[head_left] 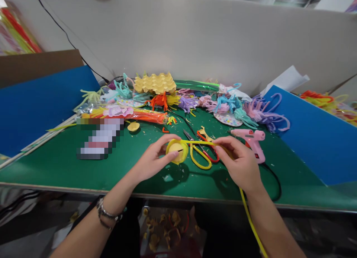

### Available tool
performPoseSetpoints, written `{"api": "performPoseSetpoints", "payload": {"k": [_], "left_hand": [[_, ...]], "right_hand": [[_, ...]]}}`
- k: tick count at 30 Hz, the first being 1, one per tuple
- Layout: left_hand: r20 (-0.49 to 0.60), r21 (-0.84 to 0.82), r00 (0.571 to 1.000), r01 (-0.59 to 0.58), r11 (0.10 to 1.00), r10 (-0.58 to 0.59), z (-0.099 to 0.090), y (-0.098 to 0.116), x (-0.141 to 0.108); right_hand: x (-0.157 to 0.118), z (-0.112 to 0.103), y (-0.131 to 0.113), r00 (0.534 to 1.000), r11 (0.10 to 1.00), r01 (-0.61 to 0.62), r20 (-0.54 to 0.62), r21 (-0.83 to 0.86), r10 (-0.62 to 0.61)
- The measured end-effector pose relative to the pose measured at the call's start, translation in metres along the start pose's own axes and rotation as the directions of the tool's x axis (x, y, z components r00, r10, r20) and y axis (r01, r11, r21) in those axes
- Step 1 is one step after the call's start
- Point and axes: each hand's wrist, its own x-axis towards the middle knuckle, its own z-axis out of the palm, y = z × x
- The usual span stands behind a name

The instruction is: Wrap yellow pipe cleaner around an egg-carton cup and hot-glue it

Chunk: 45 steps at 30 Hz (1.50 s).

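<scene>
Green tabletop (69,168) with a grey wall behind and blue boards at both side edges. Along the far edge: a heap of fuzzy craft flowers (223,103) and a yellow egg tray (154,83). Near the right edge: a pink glue gun (252,140). Just behind the hands: scissors (203,152), lying flat. Near the front edge, in the middle: left hand (152,161) pinching a small yellow cup (176,152). Right hand (240,163) gripping a yellow fuzzy wire (200,142), stretched sideways from cup to fingers, then trailing down past the front edge.
</scene>
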Motion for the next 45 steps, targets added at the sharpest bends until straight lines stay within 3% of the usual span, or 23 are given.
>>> {"api": "performPoseSetpoints", "payload": {"k": [8,17,24,29,35,39,42,45], "left_hand": [[0.028,0.029,1.000,-0.004,1.000,0.003,0.002,0.003,-0.002],[0.074,-0.010,0.997,0.008,1.000,-0.007,0.002,0.005,-0.002],[0.214,-0.038,0.974,0.082,0.996,-0.072,0.006,0.009,-0.005],[0.372,-0.027,0.924,0.110,0.994,-0.092,0.009,0.015,-0.007],[0.486,-0.254,0.867,0.264,0.931,-0.113,0.017,0.016,-0.009],[0.449,-0.401,0.888,0.299,0.866,-0.099,0.014,0.009,-0.010],[0.340,-0.521,0.931,0.304,0.797,-0.133,0.007,0.004,-0.008],[0.208,-0.633,0.963,0.265,0.728,-0.171,0.000,0.003,-0.005]], "right_hand": [[0.000,0.002,-0.003,0.993,0.999,0.034,-0.113,-0.027,-0.037],[0.001,0.003,-0.002,0.989,0.999,0.039,-0.141,-0.008,-0.040],[0.006,0.005,0.001,0.987,0.999,0.040,-0.155,-0.013,-0.042],[0.014,0.011,0.004,0.996,1.000,0.016,-0.090,0.014,-0.015],[0.022,0.032,-0.001,0.997,0.997,0.062,0.049,0.034,-0.064],[0.022,0.035,0.006,0.984,0.993,0.121,0.136,-0.002,-0.119],[0.019,0.022,0.015,0.993,0.990,0.119,0.027,-0.082,-0.117],[0.015,-0.001,0.023,0.961,0.994,0.002,-0.274,-0.111,-0.033]]}}
